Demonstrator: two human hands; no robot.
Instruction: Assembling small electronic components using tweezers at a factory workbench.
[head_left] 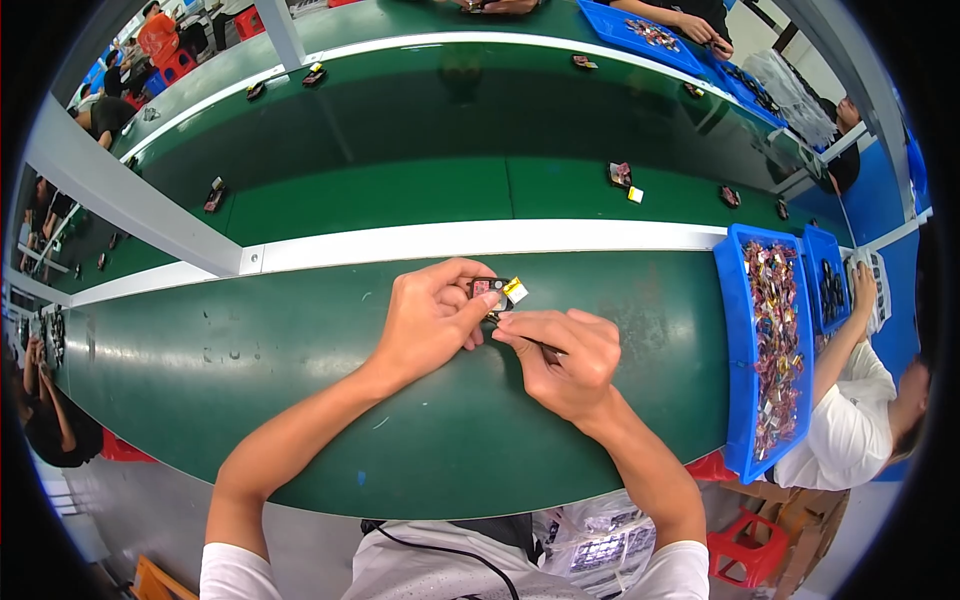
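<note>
Over the middle of the green bench, my left hand is closed around a small black device housing, with its thumb pressed on the inside. Reddish parts show in the housing. A small white battery with yellow tape sticks out at its upper right. My right hand is pinched at the housing's lower right edge. Between those fingers runs a thin dark tool, mostly hidden by the hand, so its kind cannot be made out.
A blue tray full of small wired parts stands at the right, beside a smaller blue tray of black pieces. Beyond the white rail, a green conveyor belt carries several similar devices. A co-worker sits at the right.
</note>
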